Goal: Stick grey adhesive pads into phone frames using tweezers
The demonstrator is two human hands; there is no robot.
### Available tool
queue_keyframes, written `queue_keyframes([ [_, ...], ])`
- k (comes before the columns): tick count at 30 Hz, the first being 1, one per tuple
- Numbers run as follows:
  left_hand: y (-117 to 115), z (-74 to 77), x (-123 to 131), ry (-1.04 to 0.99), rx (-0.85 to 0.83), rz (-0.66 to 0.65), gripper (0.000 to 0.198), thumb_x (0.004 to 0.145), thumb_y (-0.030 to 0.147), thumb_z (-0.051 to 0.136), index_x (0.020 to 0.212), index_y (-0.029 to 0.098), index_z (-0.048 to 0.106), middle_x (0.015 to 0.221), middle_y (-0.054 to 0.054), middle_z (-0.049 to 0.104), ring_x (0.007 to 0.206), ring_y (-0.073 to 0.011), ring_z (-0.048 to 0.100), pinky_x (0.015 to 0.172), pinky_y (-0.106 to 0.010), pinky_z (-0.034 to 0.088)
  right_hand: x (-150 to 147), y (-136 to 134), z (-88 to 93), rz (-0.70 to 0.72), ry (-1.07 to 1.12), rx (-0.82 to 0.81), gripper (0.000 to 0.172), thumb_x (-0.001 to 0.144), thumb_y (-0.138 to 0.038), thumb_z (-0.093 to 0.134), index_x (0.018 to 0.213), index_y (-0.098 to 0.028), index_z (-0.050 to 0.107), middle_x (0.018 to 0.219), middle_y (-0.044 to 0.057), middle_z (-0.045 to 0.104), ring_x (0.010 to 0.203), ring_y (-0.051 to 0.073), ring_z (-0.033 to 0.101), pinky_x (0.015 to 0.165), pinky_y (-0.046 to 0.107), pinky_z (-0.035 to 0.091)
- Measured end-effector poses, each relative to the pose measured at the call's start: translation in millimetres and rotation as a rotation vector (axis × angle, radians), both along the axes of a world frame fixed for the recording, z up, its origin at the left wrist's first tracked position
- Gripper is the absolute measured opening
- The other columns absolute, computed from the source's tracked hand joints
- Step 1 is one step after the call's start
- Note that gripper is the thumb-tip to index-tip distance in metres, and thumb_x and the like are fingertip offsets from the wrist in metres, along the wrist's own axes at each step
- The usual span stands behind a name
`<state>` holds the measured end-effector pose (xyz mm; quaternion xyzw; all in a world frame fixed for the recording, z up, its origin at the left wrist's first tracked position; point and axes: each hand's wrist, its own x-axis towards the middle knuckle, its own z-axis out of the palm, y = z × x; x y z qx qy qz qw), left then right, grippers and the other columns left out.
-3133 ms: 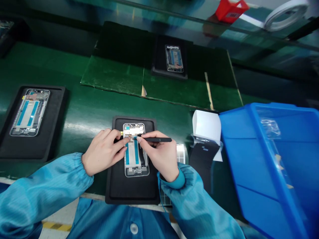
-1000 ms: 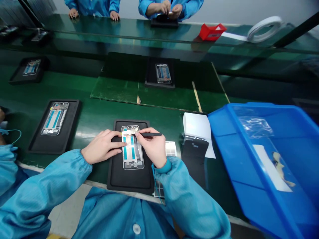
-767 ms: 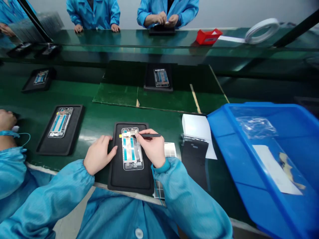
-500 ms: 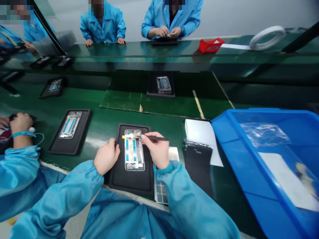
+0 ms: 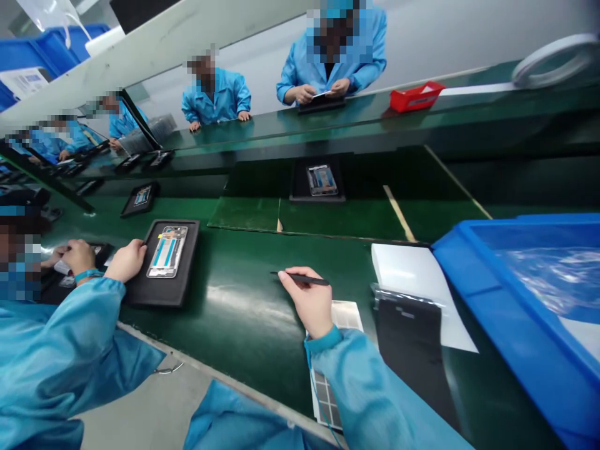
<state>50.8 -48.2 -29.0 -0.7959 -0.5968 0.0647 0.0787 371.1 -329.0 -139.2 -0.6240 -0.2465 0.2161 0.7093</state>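
Observation:
My left hand [image 5: 125, 260] is closed on the left edge of a black tray [image 5: 180, 290], thumb near the rim. Inside that tray lies an opened phone [image 5: 167, 251] with blue strips and a yellow tab. Over the green bench, my right hand [image 5: 315, 303] pinches black tweezers [image 5: 304, 279], their tip pointing left and touching nothing. Beneath my right wrist lies a sheet with a grid [image 5: 347, 312], partly covered by the sleeve.
A blue bin [image 5: 497, 294] fills the right side, beside white paper [image 5: 412, 275] and a dark film sheet [image 5: 410, 340]. Another tray [image 5: 295, 187] with a phone sits on the far board. A co-worker's hand [image 5: 79, 256] is close at the left; others stand across the bench.
My view has turned left. The tray and phone in front of me are gone from there. My left hand is on a tray farther left; my right hand has lifted off the phone.

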Motion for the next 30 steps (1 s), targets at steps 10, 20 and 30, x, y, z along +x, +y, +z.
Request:
queue_keyframes([
  [10, 0.3, -5.0, 108.7, 0.076, 0.075, -0.218, 0.038, 0.090, 0.043, 0.043, 0.105, 0.012, 0.059, 0.113, -0.023, 0.065, 0.109, -0.0395, 0.061, 0.091, -0.048, 0.048, -2.8, 3.4, -5.5, 0.003, 0.018, 0.002, 0.022, 0.074, -0.039, 0.074, 0.076, -0.018, 0.068, 0.064, 0.001, 0.065, 0.056, 0.016, 0.057, 0.054, 0.027, 0.047],
  [20, -61.1, -54.2, 409.9, -0.429, -0.253, -0.273, 0.054, 0.092, 0.059, 0.045, 0.110, 0.013, 0.067, 0.116, -0.023, 0.066, 0.111, -0.0346, 0.063, 0.088, -0.042, 0.048, -2.5, -2.4, -4.6, -0.001, 0.010, -0.016, 0.018, 0.075, -0.036, 0.074, 0.078, -0.019, 0.070, 0.070, 0.003, 0.071, 0.062, 0.019, 0.065, 0.061, 0.030, 0.053],
  [30, -27.4, -48.9, 417.1, -0.660, -0.316, -0.127, 0.031, 0.095, 0.035, 0.056, 0.108, 0.007, 0.064, 0.106, -0.015, 0.067, 0.100, -0.0239, 0.066, 0.091, -0.043, 0.053, -4.7, -1.6, -3.7, -0.038, 0.049, -0.002, 0.016, 0.075, -0.035, 0.074, 0.077, -0.020, 0.070, 0.068, 0.002, 0.070, 0.060, 0.018, 0.064, 0.058, 0.029, 0.053],
])
